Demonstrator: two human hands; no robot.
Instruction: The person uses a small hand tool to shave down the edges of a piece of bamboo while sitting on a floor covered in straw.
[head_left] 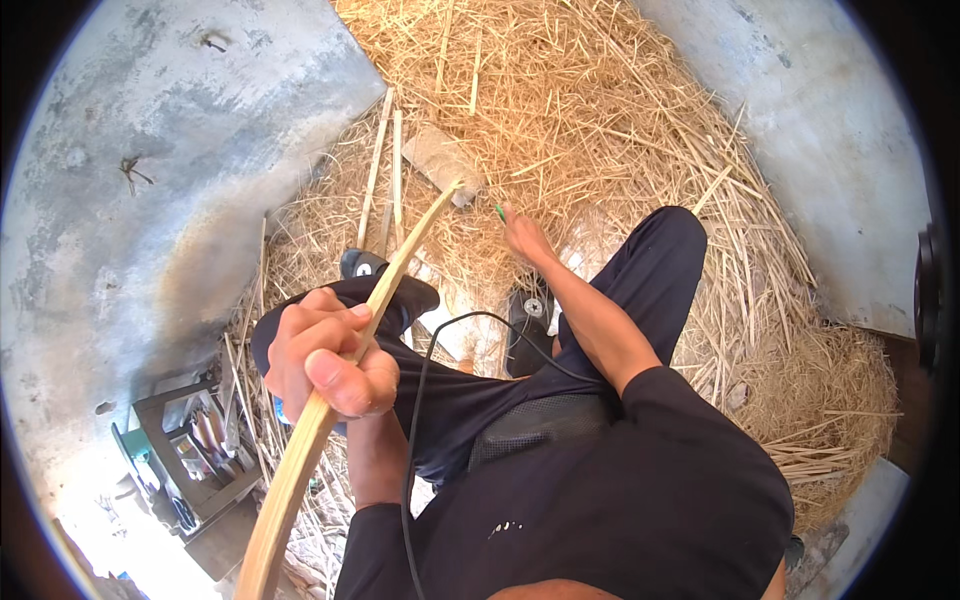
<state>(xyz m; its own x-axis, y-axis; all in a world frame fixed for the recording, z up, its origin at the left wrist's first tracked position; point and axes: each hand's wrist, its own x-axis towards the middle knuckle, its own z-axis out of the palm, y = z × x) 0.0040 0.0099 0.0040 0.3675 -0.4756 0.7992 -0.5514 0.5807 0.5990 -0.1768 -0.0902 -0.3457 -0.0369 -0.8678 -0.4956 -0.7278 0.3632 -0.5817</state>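
My left hand (325, 360) is closed around a long, thin, curved bamboo strip (400, 262) that runs from the lower left up toward the straw. My right hand (522, 235) reaches forward into the straw pile (600, 110), its fingers on the stalks next to a small green object (499, 211). Whether that hand grips anything is unclear. I sit with dark trousers, one knee (670, 240) raised at the right.
Several split bamboo sticks (385, 165) and a flat grey stone (440, 160) lie on the straw. A black cable (430, 350) crosses my lap. A wooden crate with tools (190, 450) stands at the lower left. Concrete floor (150, 150) lies left and right of the straw.
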